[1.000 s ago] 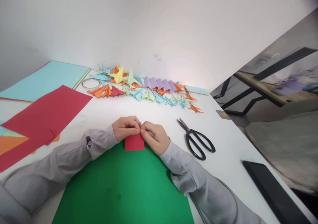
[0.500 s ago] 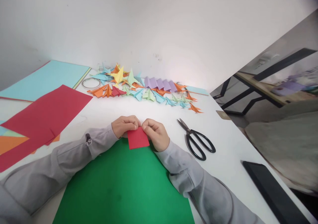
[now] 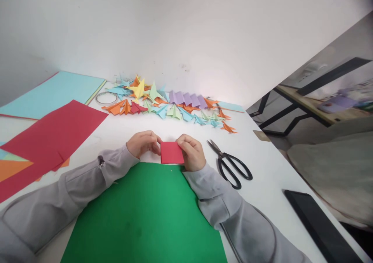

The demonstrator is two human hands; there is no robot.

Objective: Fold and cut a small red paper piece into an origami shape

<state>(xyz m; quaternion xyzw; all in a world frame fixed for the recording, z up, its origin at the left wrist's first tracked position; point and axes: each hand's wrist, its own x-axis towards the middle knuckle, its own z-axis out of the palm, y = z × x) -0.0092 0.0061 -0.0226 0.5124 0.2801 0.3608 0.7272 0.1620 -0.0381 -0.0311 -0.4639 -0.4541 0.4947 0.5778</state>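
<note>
A small folded square of red paper (image 3: pixel 171 153) is held up just above the far edge of a green sheet (image 3: pixel 142 212). My right hand (image 3: pixel 192 153) pinches its upper right corner, thumb in front and fingers behind. At the left edge of the square, my left hand (image 3: pixel 144 144) has its fingers curled with the tips against that edge; part of its grip is hidden. Black-handled scissors (image 3: pixel 230 163) lie to the right of my right hand, blades pointing away and slightly apart.
Folded paper figures (image 3: pixel 175 111) in several colours line the wall side of the white table. Large red sheets (image 3: pixel 58 134) and blue sheets (image 3: pixel 55 92) lie at left, near a wire ring (image 3: pixel 106 97). A dark flat device (image 3: pixel 320 220) rests at the right.
The red square has moved to the right and looks shorter now. My left hand has shifted from its top edge to its left side, while my right hand keeps its pinch.
</note>
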